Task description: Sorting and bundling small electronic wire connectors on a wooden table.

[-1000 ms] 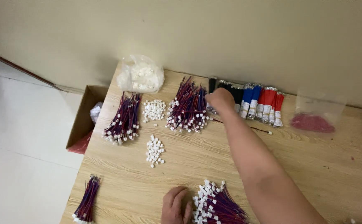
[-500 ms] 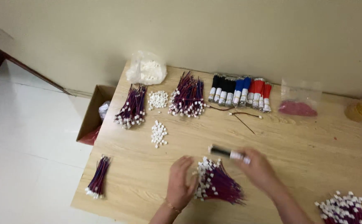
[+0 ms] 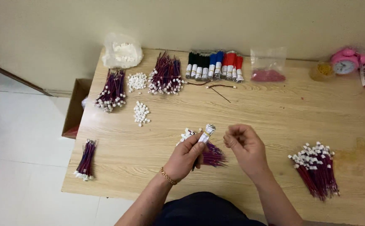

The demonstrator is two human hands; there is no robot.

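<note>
Item: white-capped wire bundle (image 3: 206, 136), upright in the curled left hand (image 3: 186, 157), raised over the table (image 3: 274, 121) for handling (loose wire bundle (image 3: 211, 155) beneath). Right hand (image 3: 243, 146) half-closed, fingertips pinched just beside the cap, seemingly empty.

— Only one view: head-worn, looking steeply down and forward from above the wooden surface (image 3: 274, 113), towards the beige wall (image 3: 190, 21).
— Close?
— Near enough for both forearms at the lower edge, far enough to take in nearly the whole surface and white floor (image 3: 19, 146) at left.
</note>
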